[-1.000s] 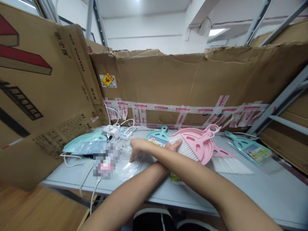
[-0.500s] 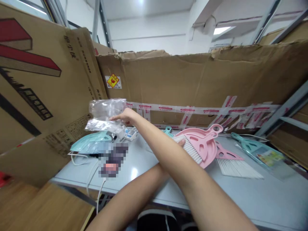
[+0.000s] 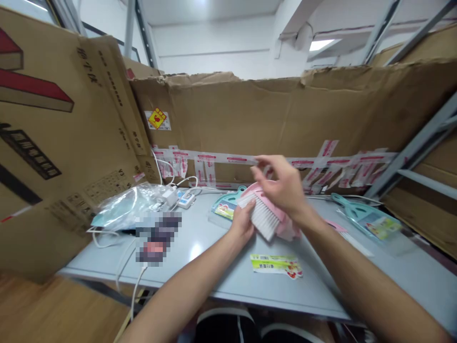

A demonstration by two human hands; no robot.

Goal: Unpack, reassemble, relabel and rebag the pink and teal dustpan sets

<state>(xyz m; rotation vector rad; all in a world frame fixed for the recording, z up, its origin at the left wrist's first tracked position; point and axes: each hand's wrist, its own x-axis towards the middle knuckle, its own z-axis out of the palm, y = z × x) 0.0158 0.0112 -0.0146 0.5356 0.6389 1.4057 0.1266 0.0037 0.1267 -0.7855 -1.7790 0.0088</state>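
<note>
Gripping pink brush [image 3: 263,218] w/ L hand [image 3: 243,221], R hand [image 3: 282,186] above, green label [image 3: 276,265] nearby

On my feed: pink hand brush [image 3: 267,215] w/ white bristles. Mint-green dustpan [image 3: 348,206] far R, on pale grey table [image 3: 210,281]. Label card [image 3: 276,265] is yellow-green w/ red print. Bg: brown cardboard [image 3: 250,114], white packing tape [image 3: 232,160] w/ red print, carton [image 3: 53,143] at L w/ red blocks.

"Where's the pink hand brush [image 3: 264,218]?"

"Up off the surface, tilted, white bristles showing, gripped in the left hand [image 3: 243,223]."

"And the right hand [image 3: 282,188]?"

"Curled right over its pink back."
</note>
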